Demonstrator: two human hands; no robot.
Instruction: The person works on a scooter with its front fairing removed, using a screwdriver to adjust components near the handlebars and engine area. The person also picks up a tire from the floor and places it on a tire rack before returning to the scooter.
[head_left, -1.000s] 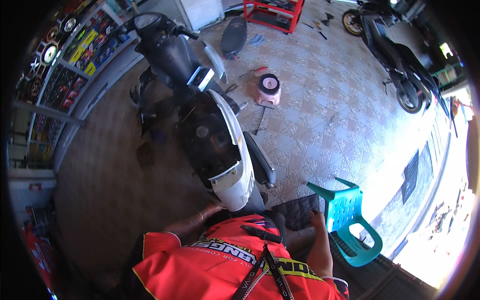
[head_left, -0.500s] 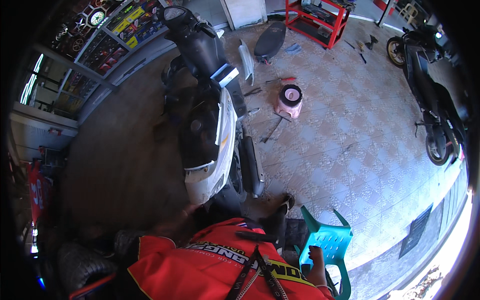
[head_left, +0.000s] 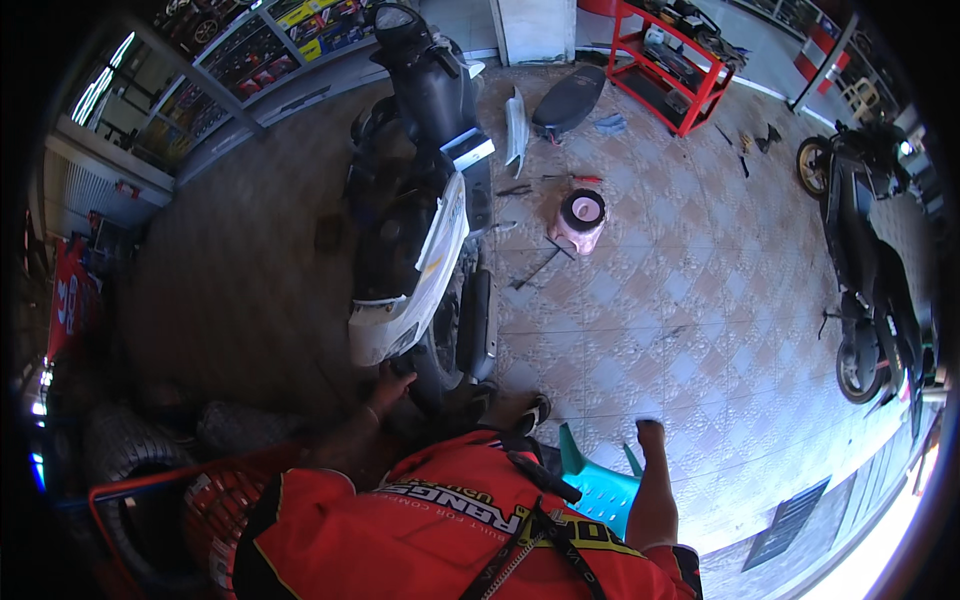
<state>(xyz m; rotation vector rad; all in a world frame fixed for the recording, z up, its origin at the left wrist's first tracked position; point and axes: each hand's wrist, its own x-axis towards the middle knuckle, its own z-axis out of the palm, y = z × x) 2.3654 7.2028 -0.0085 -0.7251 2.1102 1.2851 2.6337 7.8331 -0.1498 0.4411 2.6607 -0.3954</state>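
My left hand (head_left: 393, 384) reaches to the rear of a partly stripped scooter, just below its white tail panel (head_left: 385, 325) and beside the rear tire (head_left: 428, 375). Dark shadow hides its fingers, so I cannot tell if it grips anything. My right hand (head_left: 650, 433) is out to the right, above the tiled floor and past a green plastic chair (head_left: 600, 495). It looks curled, with nothing visible in it. The scooter's black front body (head_left: 430, 95) points away from me; its seat is off.
A detached black seat (head_left: 568, 100) and a white panel (head_left: 516, 130) lie ahead. Near them are a pink container with a black rim (head_left: 578, 235), a T-handle tool (head_left: 540, 268) and a red tool cart (head_left: 685, 115). Another motorcycle (head_left: 860, 250) stands at right, tires (head_left: 130, 440) at left.
My right hand has moved forward, away from the green chair. My left hand has come into clearer sight at the scooter's rear. The view has shifted, and the chair is now more covered by my body.
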